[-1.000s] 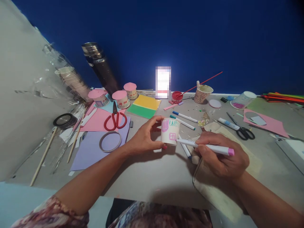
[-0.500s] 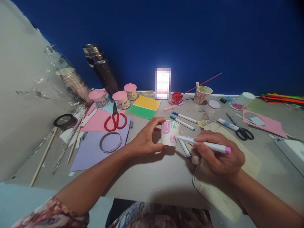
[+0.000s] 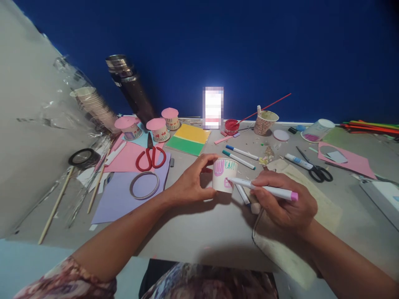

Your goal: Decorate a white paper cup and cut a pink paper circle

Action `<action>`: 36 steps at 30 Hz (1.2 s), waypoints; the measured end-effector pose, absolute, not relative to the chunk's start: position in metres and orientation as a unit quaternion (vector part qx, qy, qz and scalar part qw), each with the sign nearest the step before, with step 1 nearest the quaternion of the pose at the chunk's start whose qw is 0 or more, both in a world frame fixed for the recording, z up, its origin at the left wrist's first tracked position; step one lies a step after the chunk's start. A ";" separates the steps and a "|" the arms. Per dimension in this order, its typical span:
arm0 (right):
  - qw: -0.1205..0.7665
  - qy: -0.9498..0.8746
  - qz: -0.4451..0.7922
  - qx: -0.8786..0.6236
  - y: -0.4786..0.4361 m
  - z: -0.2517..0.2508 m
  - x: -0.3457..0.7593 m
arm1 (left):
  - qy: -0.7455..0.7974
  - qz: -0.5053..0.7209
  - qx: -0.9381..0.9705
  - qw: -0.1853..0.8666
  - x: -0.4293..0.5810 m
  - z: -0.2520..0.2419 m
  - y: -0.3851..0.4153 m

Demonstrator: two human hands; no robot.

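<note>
My left hand (image 3: 190,182) pinches a small white paper cup (image 3: 223,171) standing upside down on the grey table (image 3: 199,232); the cup has pink and green drawings on its side. My right hand (image 3: 285,203) grips a white marker with a pink end cap (image 3: 264,189), and its tip touches the cup's side at a pink square. The right hand rests on a beige cloth (image 3: 299,236).
Red scissors (image 3: 151,157), a tape ring (image 3: 144,185), coloured paper sheets and three pink-topped cups (image 3: 158,128) lie to the left. Loose markers (image 3: 241,153), black scissors (image 3: 314,169), a red paint pot (image 3: 231,126), a patterned cup (image 3: 264,121) and a dark flask (image 3: 131,89) stand behind.
The marker tip has moved left from beside the cup onto its pink square. The left hand keeps its hold on the cup.
</note>
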State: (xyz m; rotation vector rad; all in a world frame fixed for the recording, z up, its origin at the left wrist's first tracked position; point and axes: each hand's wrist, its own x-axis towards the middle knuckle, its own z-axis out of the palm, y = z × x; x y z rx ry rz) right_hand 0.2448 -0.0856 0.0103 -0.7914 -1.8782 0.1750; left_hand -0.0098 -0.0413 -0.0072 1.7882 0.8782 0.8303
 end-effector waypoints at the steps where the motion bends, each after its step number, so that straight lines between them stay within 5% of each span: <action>1: 0.521 -0.783 0.070 -0.332 -0.086 0.011 0.245 | 0.359 0.341 0.727 0.476 -0.010 -0.007 -0.041; 36: 0.523 -0.756 0.079 -0.386 -0.088 0.010 0.253 | 0.358 0.353 0.668 0.549 -0.010 -0.007 -0.039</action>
